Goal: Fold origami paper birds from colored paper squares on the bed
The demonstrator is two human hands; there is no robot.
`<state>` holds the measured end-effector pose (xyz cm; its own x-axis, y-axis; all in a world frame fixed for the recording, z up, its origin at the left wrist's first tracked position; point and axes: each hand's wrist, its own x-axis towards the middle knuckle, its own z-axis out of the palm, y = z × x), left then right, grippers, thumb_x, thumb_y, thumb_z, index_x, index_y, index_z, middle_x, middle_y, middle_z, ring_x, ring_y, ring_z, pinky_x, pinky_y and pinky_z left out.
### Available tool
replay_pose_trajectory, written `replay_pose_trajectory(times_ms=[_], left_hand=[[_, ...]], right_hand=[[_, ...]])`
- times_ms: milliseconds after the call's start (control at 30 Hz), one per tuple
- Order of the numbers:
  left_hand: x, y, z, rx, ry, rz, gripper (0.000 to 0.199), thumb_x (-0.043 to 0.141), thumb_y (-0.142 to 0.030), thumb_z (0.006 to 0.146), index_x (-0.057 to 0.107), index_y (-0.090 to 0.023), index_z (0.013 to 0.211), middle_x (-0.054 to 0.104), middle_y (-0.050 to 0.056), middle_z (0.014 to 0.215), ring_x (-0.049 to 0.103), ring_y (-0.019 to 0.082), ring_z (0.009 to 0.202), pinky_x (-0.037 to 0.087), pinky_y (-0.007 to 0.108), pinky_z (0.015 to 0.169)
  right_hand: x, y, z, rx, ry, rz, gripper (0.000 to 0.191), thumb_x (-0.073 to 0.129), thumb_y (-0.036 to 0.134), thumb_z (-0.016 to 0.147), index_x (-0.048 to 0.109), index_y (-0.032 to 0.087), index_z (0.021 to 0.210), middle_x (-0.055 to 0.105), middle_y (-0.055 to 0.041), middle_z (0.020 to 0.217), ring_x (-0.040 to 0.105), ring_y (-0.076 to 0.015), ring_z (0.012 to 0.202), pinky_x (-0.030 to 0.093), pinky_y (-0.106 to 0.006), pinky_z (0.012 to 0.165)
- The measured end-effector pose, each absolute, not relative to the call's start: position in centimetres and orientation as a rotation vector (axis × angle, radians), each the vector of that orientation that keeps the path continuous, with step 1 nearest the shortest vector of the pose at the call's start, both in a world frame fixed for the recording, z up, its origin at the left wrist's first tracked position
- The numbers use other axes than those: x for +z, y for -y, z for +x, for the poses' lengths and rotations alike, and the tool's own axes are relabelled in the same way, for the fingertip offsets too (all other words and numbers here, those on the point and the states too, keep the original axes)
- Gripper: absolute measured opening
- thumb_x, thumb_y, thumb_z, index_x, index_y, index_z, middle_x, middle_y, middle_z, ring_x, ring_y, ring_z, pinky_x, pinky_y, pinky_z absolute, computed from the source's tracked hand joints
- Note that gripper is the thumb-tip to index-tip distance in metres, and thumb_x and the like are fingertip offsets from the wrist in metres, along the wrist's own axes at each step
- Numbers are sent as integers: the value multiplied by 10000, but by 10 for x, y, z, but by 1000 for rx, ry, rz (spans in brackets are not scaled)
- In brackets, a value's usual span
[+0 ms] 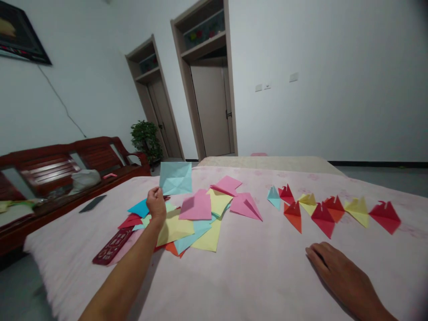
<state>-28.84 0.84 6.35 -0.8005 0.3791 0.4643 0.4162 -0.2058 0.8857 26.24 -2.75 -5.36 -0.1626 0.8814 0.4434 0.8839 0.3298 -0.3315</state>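
My left hand (156, 203) is closed on the lower left corner of a creased light-blue sheet of origami paper (175, 177), raised above the table. Below and beside it lies a loose pile of coloured paper sheets (207, 236), yellow, pink, blue, red and orange, some with fold lines. My right hand (337, 267) rests palm down on the cloth with its fingers curled together; what lies under them, if anything, is hidden. Beyond it several folded paper figures (323, 219) in red, orange, yellow and blue stand in uneven rows.
A pale pink tablecloth (247, 272) covers the table. A dark red envelope (113, 245) with lettering lies at the pile's left, and a dark flat phone-like object (93, 203) farther left. Past the table are a wooden bench (100, 156), a potted plant (147, 138) and two doors.
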Motion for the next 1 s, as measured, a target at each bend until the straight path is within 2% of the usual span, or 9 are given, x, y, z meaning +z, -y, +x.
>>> replay_pose_trajectory(times_ms=[167,300,400,533,600,667,767,833,1000], left_hand=[[57,5,-228,-2429,1938,-1280,345,580,-412,797,598,-160,1031,632,-8,763,630,110,488,563,263,516],[39,26,-156,-2724,2043,-1529,494,664,-442,771,553,-167,1167,632,-19,746,629,108,496,560,253,528],[17,38,-110,-2760,2182,-1761,528,675,-436,782,539,-169,1217,635,-12,757,630,108,518,549,242,533],[-13,49,-76,-2173,2424,-2198,504,599,-329,851,506,-151,1313,662,14,737,667,167,584,570,316,600],[-21,54,-68,-1706,2285,-2390,448,584,-245,853,547,-157,1291,718,96,950,710,233,856,574,408,799],[-21,58,-60,-1359,1990,-2454,410,586,-199,851,593,-193,1260,657,132,1242,609,284,1173,471,494,1017],[-13,65,-40,-1069,1630,-2575,363,508,-186,915,611,-225,1261,578,103,1386,482,275,1333,378,517,1118],[-10,68,-23,-861,1429,-2820,369,485,-266,955,584,-212,1306,553,119,1414,474,263,1345,401,477,1110],[-19,71,-2,-418,1248,-2964,637,479,-480,945,353,-184,1495,353,173,1549,274,333,1455,268,566,1153]], right_hand=[[-54,29,263,10,2036,-1517,329,422,466,904,657,236,889,686,-81,1001,642,-254,935,489,-383,814],[-32,44,252,143,1974,-1473,348,378,459,942,642,250,855,678,-59,921,650,-222,858,507,-363,785],[-19,54,246,244,1857,-1393,315,387,434,957,638,249,1003,685,-61,1026,657,-212,925,520,-349,814],[-15,61,247,328,1705,-1312,357,416,426,957,588,217,1189,682,-73,1103,668,-198,926,543,-348,834],[-14,63,249,239,1643,-1276,347,396,388,970,584,201,1194,669,-86,1114,645,-210,987,533,-374,870],[-12,67,247,140,1631,-1228,318,393,344,976,596,197,1172,655,-96,1131,621,-221,1041,519,-399,910],[-6,75,234,34,1675,-1141,303,394,301,980,602,208,1181,650,-100,1153,594,-238,1107,474,-447,996],[-5,81,219,54,1778,-1081,335,383,288,988,564,213,1259,634,-107,1218,570,-238,1167,459,-455,1026],[-22,91,187,199,2182,-1024,544,388,372,1000,314,172,1500,455,-160,1482,437,-258,1360,402,-493,1103]])
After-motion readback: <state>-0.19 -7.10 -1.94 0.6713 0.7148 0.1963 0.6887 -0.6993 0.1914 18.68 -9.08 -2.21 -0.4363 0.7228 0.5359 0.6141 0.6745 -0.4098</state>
